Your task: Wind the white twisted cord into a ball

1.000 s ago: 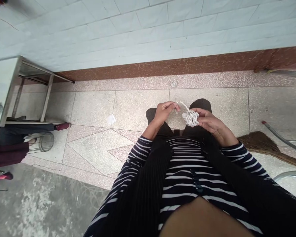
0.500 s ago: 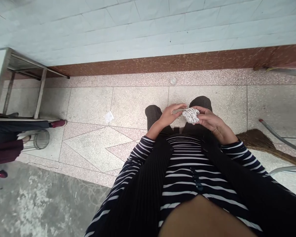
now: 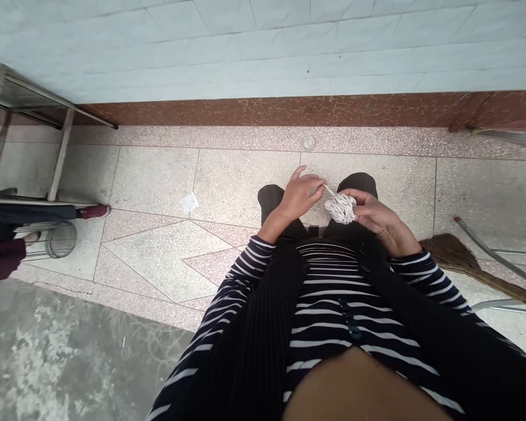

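Note:
A whitish bundle of wound cord [image 3: 342, 209] is gripped at its right side by my right hand [image 3: 377, 219], fingers on top and thumb against it. My left hand [image 3: 301, 196] pinches a short cord end [image 3: 329, 190] that runs from the bundle's upper left side. The left index finger and thumb are closed on that end, while another finger points up and away. Both hands are above my dark trousers, between my knees. On the floor by the wall lies a small round coil of similar pale cord [image 3: 309, 143].
A broom [image 3: 453, 248] and a metal tube frame [image 3: 486, 248] are at my right. Left stands a metal-legged table [image 3: 61, 155], with a person's leg and dark red shoe [image 3: 94, 211] below and a wire basket [image 3: 61, 240] nearby. White paper [image 3: 190, 202] lies on the tiles.
My left hand has gone from open fingers beside the bundle to pinching a cord end and drawing it up and left. My right hand keeps its hold. The view has shifted slightly.

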`<state>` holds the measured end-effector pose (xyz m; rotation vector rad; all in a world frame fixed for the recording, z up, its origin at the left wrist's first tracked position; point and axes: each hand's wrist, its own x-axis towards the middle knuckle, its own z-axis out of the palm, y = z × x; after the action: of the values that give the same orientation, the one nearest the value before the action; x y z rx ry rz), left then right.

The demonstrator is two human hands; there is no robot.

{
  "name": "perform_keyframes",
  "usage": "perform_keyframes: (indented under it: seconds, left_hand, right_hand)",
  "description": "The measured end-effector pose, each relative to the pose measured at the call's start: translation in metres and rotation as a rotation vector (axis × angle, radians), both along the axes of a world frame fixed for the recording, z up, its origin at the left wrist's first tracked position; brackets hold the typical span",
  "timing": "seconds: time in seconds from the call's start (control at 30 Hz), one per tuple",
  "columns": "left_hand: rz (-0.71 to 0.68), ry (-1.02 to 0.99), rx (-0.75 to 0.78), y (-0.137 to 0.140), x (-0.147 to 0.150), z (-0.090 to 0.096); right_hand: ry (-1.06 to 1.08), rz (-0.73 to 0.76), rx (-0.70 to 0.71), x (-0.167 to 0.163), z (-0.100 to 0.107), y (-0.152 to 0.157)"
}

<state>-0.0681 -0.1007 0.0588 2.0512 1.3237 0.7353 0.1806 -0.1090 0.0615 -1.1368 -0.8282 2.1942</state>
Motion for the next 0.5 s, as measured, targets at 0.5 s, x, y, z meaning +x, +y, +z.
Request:
perform_keyframes:
  seconds: [0.5]
  left_hand:
    - [-0.093, -0.158, -0.313, -0.002, 0.043, -0.045]
  right_hand:
    - [0.052, -0.172, 0.16, 0.004, 0.02, 0.014]
